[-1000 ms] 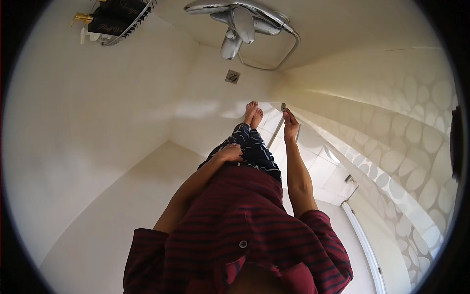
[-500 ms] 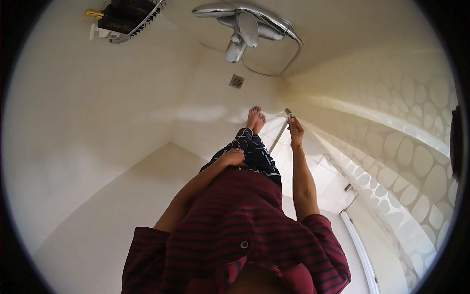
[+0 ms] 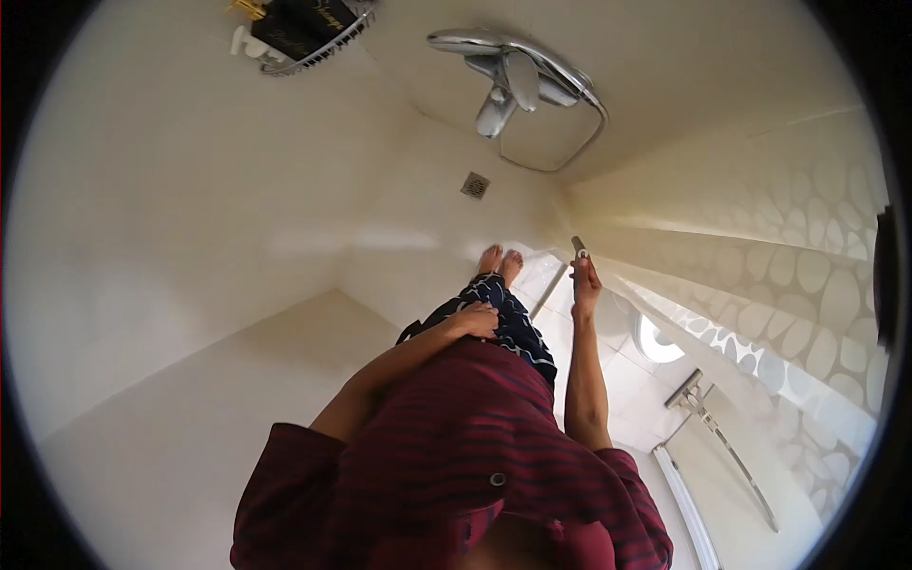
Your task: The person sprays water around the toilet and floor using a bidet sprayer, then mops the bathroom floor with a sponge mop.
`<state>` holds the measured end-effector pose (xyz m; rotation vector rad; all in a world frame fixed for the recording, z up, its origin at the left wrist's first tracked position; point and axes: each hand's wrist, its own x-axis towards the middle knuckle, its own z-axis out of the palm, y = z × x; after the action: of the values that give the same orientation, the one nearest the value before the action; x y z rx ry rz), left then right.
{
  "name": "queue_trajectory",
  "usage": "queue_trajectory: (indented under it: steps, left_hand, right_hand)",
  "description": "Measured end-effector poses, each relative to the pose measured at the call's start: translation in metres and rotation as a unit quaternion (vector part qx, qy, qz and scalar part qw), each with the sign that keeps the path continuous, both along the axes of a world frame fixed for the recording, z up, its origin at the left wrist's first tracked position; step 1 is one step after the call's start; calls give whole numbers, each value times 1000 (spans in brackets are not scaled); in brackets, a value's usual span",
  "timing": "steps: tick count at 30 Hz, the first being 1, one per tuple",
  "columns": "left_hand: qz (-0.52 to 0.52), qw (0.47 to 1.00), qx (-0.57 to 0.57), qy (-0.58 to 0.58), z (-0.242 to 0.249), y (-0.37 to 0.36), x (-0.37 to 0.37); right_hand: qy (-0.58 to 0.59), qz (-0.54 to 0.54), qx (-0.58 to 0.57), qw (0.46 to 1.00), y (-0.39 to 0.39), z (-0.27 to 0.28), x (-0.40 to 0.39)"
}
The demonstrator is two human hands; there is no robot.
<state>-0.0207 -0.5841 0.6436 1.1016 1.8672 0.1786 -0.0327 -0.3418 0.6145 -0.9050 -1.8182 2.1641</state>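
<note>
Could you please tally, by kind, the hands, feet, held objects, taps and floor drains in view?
Hands: 2 (left hand, right hand)
Feet: 2 (left foot, right foot)
Held object: 1
Tap: 1
Drain: 1
Total: 7

A wire rack holds dark bottles; a drain lies below a chrome tap.

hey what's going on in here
A person in a striped shirt is holding a small grey object in the right hand, too small to identify, near a patterned curtain. The left hand rests against the front of the dark trousers. The chrome tap is on the wall ahead, with neither hand on it.
</note>
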Motion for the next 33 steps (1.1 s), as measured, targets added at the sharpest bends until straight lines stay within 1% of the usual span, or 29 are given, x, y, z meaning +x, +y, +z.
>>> queue_trajectory:
  steps: [1, 3, 5, 6, 8, 9, 11, 13, 14, 15, 16, 17, 18, 19, 20, 22, 23, 24, 27, 29, 30, 31, 33]
  left_hand:
    - [-4, 1000, 0, -1, -1, 0, -2]
    - [-34, 999, -25, 15, 2, 2, -7]
    - [-56, 997, -60, -12, 5, 4, -13]
    - [-67, 995, -66, -22, 0, -4, -11]
    - [-122, 989, -73, -38, -22, -9, -11]
    - [-149, 985, -77, -47, -15, -8, -14]
    - [-223, 968, -85, -77, -1, -14, -19]
    - [-243, 967, -43, -67, -24, -36, -17]
    - [-241, 966, -71, -66, -21, -33, -15]
    - [-233, 965, -103, -63, -11, -33, -8]
    - [-218, 965, -137, -57, -6, -34, -2]
    - [-223, 962, -143, -71, -7, -35, 4]
    - [-230, 958, -150, -86, -11, -27, -16]
    - [-231, 955, -153, -102, -26, -27, -21]
    - [-251, 957, -108, -96, -35, -26, -21]
    - [-293, 942, -119, -111, -31, -8, -24]
    - [-313, 935, -119, -114, -30, 8, -23]
    - [-320, 935, -102, -112, -32, 19, -19]
    - [-404, 897, -148, -98, -34, 49, -15]
    - [-444, 879, -158, -66, -38, 69, -4]
    - [-462, 870, -164, -51, -40, 76, 1]
    - [-472, 866, -162, -37, -33, 90, 8]
    - [-490, 857, -156, -12, -15, 115, 23]
  right_hand:
    - [-4, 40, -9, 999, 1, 15, 3]
    - [-15, 86, -10, 996, 0, 37, 7]
    - [-9, 74, 3, 997, -3, 35, 13]
    - [-9, 60, 7, 998, -6, 31, 20]
    - [-34, 73, 37, 996, -4, 2, 35]
    - [-56, 54, 55, 995, 1, -17, 55]
    - [-135, 42, 213, 967, 7, -51, 85]
    - [-163, -119, 164, 966, 8, -43, 102]
    - [-143, -226, 115, 957, 13, -58, 110]
    - [-118, -324, 65, 936, 17, -77, 121]
    - [-61, -407, 13, 911, 26, -78, 132]
    - [-2, -482, -38, 875, 31, -74, 143]
    - [41, -549, -106, 828, 37, -69, 129]
    - [86, -605, -167, 774, 42, -67, 128]
    - [130, -654, -224, 711, 41, -61, 134]
    - [149, -737, -276, 599, 24, -76, 148]
    - [165, -769, -297, 541, 20, -86, 154]
    - [147, -790, -336, 492, 10, -111, 168]
    - [230, -733, -508, 389, -26, -129, 189]
    - [302, -663, -512, 456, -35, -145, 187]
    - [279, -659, -563, 415, -28, -145, 187]
    - [261, -669, -531, 450, -23, -147, 185]
    - [234, -648, -531, 493, -6, -161, 191]
